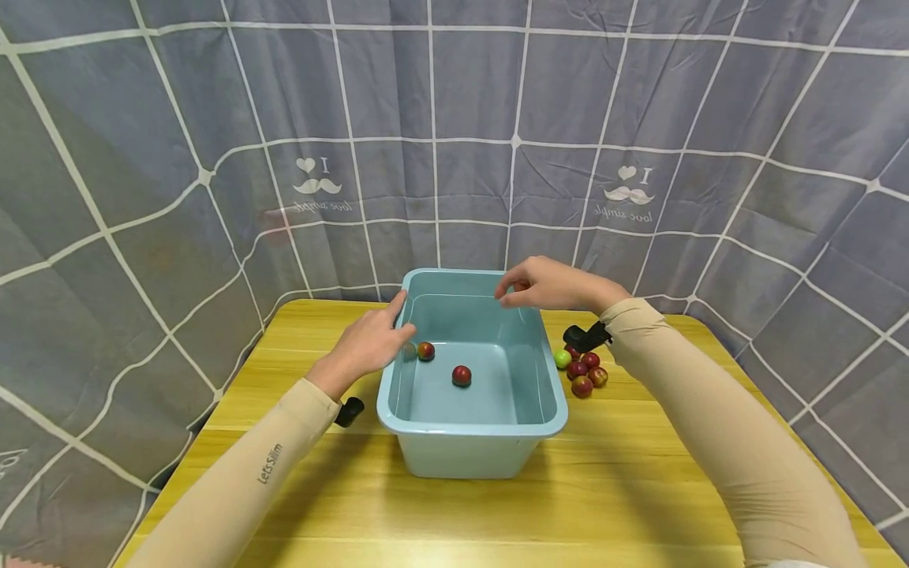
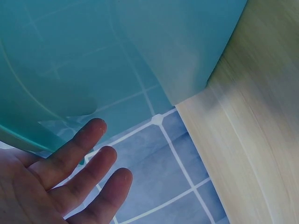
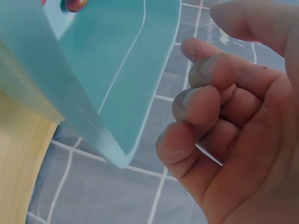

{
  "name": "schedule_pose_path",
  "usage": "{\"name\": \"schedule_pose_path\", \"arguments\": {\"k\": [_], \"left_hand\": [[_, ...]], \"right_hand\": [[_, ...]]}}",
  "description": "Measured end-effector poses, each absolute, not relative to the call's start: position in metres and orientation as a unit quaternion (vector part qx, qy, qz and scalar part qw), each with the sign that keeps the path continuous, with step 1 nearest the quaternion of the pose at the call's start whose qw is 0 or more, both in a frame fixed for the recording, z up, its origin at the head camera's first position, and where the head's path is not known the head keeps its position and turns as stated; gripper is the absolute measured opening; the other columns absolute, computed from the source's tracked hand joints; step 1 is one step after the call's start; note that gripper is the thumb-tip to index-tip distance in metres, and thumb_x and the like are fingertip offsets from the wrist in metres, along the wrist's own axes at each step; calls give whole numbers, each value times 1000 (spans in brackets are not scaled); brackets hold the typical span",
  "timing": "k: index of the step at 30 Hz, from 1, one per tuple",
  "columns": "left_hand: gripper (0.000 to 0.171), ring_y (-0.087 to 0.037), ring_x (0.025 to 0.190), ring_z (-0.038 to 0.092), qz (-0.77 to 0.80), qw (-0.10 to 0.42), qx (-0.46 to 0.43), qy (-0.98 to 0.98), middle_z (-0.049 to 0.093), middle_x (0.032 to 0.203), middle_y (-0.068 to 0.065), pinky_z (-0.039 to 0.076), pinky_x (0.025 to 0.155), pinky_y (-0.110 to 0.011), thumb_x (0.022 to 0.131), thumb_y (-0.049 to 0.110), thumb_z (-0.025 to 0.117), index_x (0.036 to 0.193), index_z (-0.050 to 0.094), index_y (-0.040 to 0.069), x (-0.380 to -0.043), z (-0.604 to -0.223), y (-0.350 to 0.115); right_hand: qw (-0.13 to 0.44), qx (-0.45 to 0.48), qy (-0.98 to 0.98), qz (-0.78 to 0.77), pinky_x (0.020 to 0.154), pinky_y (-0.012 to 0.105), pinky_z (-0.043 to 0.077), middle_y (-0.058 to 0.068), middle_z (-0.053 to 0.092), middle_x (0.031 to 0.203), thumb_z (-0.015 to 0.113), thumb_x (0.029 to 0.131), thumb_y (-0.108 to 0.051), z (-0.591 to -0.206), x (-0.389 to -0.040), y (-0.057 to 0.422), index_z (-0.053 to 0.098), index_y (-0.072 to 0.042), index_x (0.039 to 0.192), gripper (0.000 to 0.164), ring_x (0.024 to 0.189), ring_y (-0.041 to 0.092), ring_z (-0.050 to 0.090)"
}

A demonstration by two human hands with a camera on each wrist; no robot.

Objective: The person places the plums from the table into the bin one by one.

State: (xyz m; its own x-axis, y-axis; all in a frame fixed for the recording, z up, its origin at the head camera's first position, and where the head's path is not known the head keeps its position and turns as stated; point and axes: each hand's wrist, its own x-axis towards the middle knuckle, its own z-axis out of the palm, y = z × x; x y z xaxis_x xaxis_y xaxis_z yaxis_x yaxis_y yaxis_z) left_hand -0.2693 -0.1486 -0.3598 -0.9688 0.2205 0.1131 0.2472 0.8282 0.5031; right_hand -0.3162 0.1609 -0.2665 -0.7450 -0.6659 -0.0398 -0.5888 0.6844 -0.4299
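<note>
A pale blue plastic basin point(image 1: 472, 430) stands on the table, and two red plums, one near the middle point(image 1: 461, 375) and one by the left wall point(image 1: 425, 351), lie on its floor. My left hand point(image 1: 371, 341) is at the basin's left rim, thumb over the inner side. In the left wrist view its other fingers point(image 2: 88, 172) extend along the outside of the wall. Above the basin's far right side is my right hand point(image 1: 550, 284), its fingers loosely bent. Nothing is between those fingers in the right wrist view, where the fingertips point(image 3: 201, 102) are apart from the rim.
Several red plums point(image 1: 590, 360) and one green fruit point(image 1: 562, 359) lie clustered on the wooden table point(image 1: 298, 489), just right of the basin. A grey curtain point(image 1: 469, 181) with white grid lines hangs behind the table and along both sides.
</note>
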Motion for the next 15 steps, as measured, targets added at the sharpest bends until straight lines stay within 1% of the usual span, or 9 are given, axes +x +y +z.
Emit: {"name": "schedule_pose_path", "arguments": {"k": [2, 4, 8, 10, 11, 13, 15], "left_hand": [[76, -23, 84, 64, -267, 23, -125, -955, 69, 103, -12, 50, 73, -38, 98, 41, 40, 164, 12, 13, -269, -359, -149], [77, -24, 83, 64, -269, 21, -125, -955, 68, 98, -12, 50, 72, -38, 98, 41, 40, 164, 11, 13, -268, -359, -148], [77, -24, 85, 64, -269, 24, -127, -954, 69, 102, -12, 50, 72, -38, 98, 41, 40, 164, 11, 13, -269, -359, -148], [77, -23, 84, 64, -270, 23, -125, -955, 68, 100, -11, 49, 71, -38, 98, 41, 40, 164, 12, 13, -269, -359, -148], [76, -23, 82, 63, -269, 22, -125, -955, 67, 96, -11, 49, 70, -37, 98, 41, 40, 164, 11, 14, -269, -360, -148], [76, -23, 76, 62, -272, 17, -123, -954, 62, 83, -10, 48, 66, -36, 99, 42, 40, 164, 10, 14, -269, -360, -148], [76, -22, 71, 61, -273, 16, -121, -954, 57, 75, -9, 46, 63, -36, 99, 42, 40, 164, 10, 15, -269, -360, -147]], "right_hand": [[90, -344, 912, -205, 71, 34, 44, 3, 54, 68, 64, 98, -30, -266, -314, 165, 74, -16, 118, 26, 63, 16, 46], [83, -347, 911, -207, 69, 34, 43, 3, 54, 68, 63, 98, -29, -266, -311, 170, 74, -16, 118, 26, 62, 16, 46], [69, -351, 910, -210, 64, 32, 41, 1, 55, 68, 61, 100, -28, -266, -307, 179, 73, -15, 118, 26, 59, 15, 46], [64, -351, 910, -212, 64, 32, 41, 1, 55, 69, 61, 100, -28, -267, -305, 183, 73, -15, 119, 25, 59, 15, 46], [62, -351, 910, -213, 64, 32, 41, 1, 55, 69, 61, 100, -28, -268, -304, 185, 73, -16, 119, 25, 59, 15, 46], [60, -347, 910, -219, 65, 32, 42, 1, 56, 71, 61, 100, -28, -269, -302, 189, 73, -16, 119, 25, 61, 15, 47], [59, -341, 911, -227, 67, 33, 43, 1, 58, 73, 61, 100, -27, -269, -299, 193, 73, -15, 119, 25, 64, 16, 48]]}}
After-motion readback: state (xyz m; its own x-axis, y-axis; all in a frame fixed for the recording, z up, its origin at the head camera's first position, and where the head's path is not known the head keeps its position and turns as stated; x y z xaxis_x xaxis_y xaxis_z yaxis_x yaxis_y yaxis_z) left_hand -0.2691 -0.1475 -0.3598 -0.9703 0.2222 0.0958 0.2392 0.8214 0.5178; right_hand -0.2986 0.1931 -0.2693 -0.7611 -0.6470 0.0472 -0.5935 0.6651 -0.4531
